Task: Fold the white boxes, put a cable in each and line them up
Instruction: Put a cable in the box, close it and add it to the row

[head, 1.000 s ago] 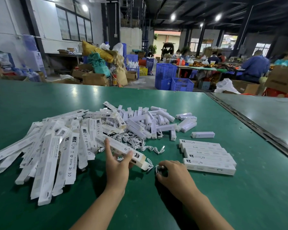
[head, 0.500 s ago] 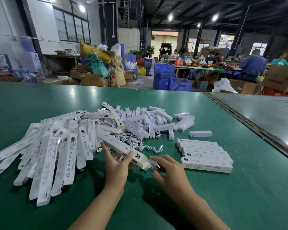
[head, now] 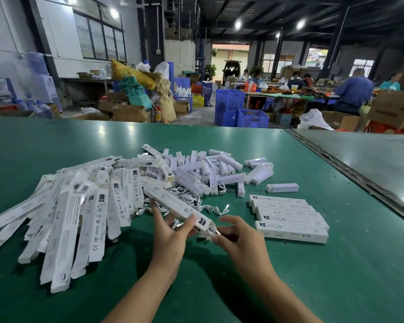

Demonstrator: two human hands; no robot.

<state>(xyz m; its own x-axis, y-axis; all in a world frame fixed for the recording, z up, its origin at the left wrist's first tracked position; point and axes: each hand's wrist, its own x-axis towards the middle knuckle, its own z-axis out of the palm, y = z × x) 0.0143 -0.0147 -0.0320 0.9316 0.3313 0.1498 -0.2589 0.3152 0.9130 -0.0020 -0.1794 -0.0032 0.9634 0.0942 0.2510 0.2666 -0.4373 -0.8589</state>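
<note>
Holding a long, narrow white printed cardboard box [head: 175,203] just above the green matte surface [head: 336,276], the left hand [head: 170,236] clamps it near its open end, thumb on the top face and fingers curled underneath. The box lies at a slant, its far end over the pile and its open end towards the person. The right hand [head: 240,243] sits at that open end, with thumb and forefinger pinching the metal plug of a thin white cable [head: 214,229] right at the mouth of the box. How much of the cable is inside cannot be told. To the right, a row of finished white boxes [head: 289,217] lies flat on the surface, side by side and touching, long sides parallel. To the left, a loose heap of flat unfolded white box blanks [head: 79,206] is spread out, printed faces up. Behind the held box, a tangle of loose white cables [head: 196,201] lies near a pile of short white plastic bars [head: 208,171]; one white bar [head: 282,187] sits apart, just beyond the row. Background: blue plastic crates [head: 243,110], brown cartons [head: 131,113] and seated workers [head: 353,89] at a far table.
</note>
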